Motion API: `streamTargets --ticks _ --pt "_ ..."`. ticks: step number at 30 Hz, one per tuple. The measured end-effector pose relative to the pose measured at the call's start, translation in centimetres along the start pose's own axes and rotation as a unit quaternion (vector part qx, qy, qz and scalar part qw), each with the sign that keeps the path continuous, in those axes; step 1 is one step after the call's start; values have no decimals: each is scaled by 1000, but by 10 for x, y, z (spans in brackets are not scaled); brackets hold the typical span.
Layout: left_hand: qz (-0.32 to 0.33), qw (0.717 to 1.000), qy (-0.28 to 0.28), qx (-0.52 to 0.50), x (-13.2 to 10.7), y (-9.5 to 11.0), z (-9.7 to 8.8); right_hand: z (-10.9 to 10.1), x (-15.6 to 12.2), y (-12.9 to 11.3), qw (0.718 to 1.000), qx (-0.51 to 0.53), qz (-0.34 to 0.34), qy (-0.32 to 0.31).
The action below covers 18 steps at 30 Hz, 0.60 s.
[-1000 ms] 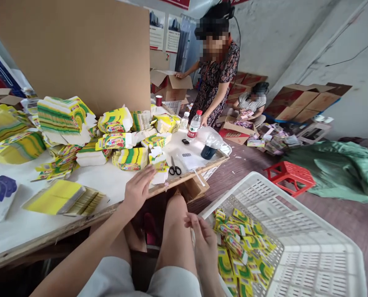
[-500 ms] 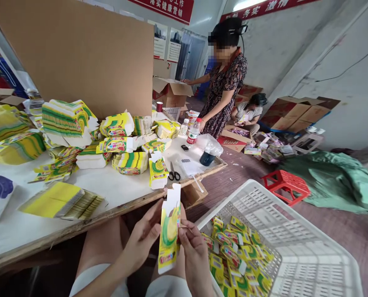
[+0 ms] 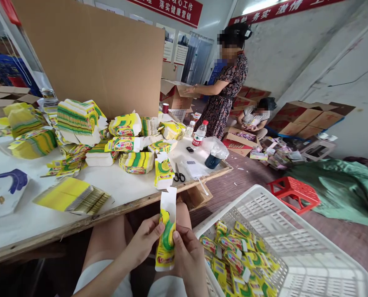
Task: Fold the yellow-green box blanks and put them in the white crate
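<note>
A small yellow and green printed carton (image 3: 166, 237) stands upright in front of my lap, with its white flaps sticking up at the top. My left hand (image 3: 147, 237) pinches its left edge, thumb towards me. On the other edge my right hand (image 3: 188, 251) grips it, the thumb lying on the printed face. Fingers behind the carton are hidden. To my right, a white plastic basket (image 3: 258, 196) holds several similar yellow cartons (image 3: 233, 255).
On the white table (image 3: 134, 187) lie stacks of flat cartons (image 3: 75, 121), scissors (image 3: 180, 176) and a red-capped bottle (image 3: 200, 134). A red stool (image 3: 295, 194) stands beyond the basket. One person (image 3: 227, 86) stands at a cardboard box (image 3: 178, 97); another person (image 3: 253, 119) sits behind.
My left hand has closed on the carton's left edge, and my right thumb has moved onto its face. The standing person's near arm has gone from the table to the cardboard box.
</note>
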State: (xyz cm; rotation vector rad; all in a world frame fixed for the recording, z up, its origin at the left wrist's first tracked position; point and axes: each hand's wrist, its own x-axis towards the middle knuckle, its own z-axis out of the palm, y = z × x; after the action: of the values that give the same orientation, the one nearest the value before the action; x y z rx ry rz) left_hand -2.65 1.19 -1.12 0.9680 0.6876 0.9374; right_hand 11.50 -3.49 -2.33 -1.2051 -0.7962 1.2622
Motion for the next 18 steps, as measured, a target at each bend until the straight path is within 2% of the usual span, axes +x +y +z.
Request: streamTargets --ticks 5,9,11,15,18 --pt "-9 999 36 29 0 -7 0 0 2 8 1000 -22 -2 3" --pt "21 995 70 65 -5 -4 0 3 0 0 987 -132 -78 55" --pt "40 993 75 86 -8 -1 -2 4 0 -6 979 -163 -110 58" --pt "34 995 1 97 -13 6 -12 1 2 -14 976 -165 -144 15" --pt "3 996 -41 85 -13 11 -19 -4 4 -15 980 -143 -134 -24"
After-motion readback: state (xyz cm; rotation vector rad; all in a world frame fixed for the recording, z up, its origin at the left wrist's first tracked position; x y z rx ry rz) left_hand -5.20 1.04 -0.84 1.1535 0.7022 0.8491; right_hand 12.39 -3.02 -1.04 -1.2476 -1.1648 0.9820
